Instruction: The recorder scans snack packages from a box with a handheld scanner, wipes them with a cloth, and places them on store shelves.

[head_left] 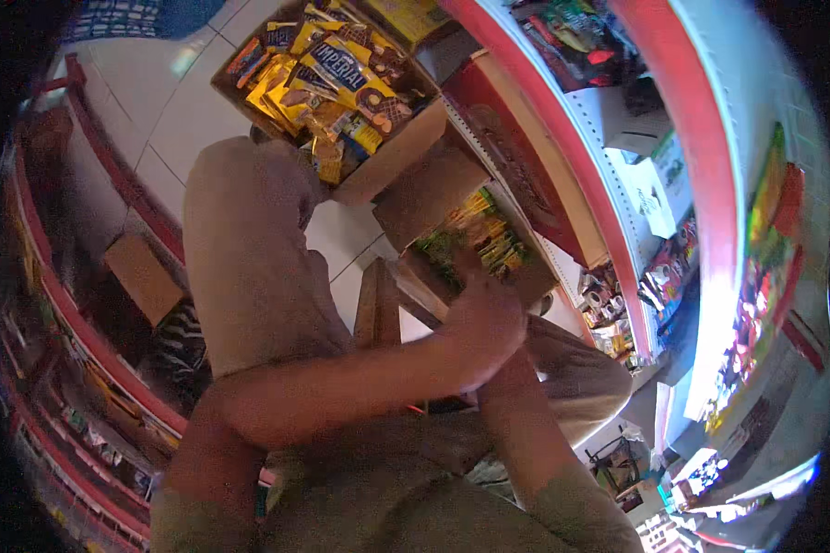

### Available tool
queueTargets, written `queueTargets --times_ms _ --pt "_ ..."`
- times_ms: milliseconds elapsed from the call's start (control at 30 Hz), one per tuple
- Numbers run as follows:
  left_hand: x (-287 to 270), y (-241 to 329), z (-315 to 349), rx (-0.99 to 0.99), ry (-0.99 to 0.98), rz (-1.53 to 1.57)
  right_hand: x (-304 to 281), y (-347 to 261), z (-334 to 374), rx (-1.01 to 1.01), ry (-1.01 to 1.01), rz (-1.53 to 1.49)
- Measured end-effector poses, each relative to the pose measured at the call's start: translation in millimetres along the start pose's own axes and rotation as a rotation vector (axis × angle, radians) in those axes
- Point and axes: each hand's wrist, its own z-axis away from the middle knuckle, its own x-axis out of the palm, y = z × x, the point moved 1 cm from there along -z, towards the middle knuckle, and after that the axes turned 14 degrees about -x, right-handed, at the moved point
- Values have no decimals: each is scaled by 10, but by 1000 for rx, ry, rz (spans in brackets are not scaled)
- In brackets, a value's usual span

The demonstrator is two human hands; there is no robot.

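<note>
My left forearm crosses my lap toward the right, and my left hand (491,323) lies over the end of my right forearm (516,410). My right hand is mostly hidden where the two overlap, and its outline cannot be parted from the left. Dim, blurred fingers reach from there to the near edge of a small open cardboard box (433,195). Thin yellow and green packets (489,235) stand in that box. Whether the fingers hold a packet cannot be made out. Beyond it, a larger cardboard box (392,158) is heaped with yellow and dark-blue biscuit packets (327,78).
Red-edged shelves (563,120) with packaged goods rise close on the right. More red-edged shelving (111,355) runs along the left, with a brown carton (144,278) on it. My bent left leg (249,258) stands beside the boxes on the white tiled floor (180,111).
</note>
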Motion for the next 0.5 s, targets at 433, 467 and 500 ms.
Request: queueTargets --times_ms 433,467,500 --pt "-734 -654 -278 -122 -73 113 -1638 -1387 1942 -157 764 -215" --pt "-752 -590 -250 -98 -55 95 -1666 -1557 2138 -144 911 -163" --pt "-733 -518 -189 -172 -39 282 -1676 -1729 2305 -197 1083 -99"
